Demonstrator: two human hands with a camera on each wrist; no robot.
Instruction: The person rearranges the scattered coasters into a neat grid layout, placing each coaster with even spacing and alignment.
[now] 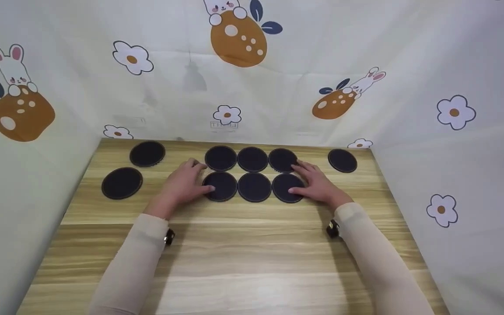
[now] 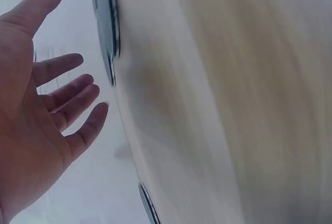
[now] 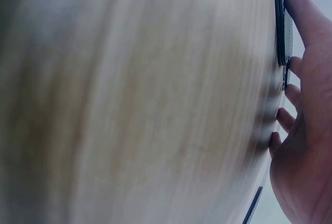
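Six dark round coasters form a two-by-three block (image 1: 254, 173) at the middle of the wooden table (image 1: 243, 253). My left hand (image 1: 187, 180) lies flat at the block's left side, its thumb against the front left coaster (image 1: 223, 186). In the left wrist view that left hand (image 2: 41, 105) shows a spread palm beside a coaster edge (image 2: 108, 27). My right hand (image 1: 316, 182) rests at the block's right side, its thumb on the front right coaster (image 1: 283, 187) and its fingers by the back right coaster (image 1: 281, 158). The right wrist view shows the right hand (image 3: 306, 130) touching a coaster's rim (image 3: 281, 27).
Three loose coasters lie apart from the block: two at the left (image 1: 147, 153) (image 1: 122, 183) and one at the back right (image 1: 342, 160). Cloth walls (image 1: 453, 131) printed with rabbits and flowers close in the table on three sides.
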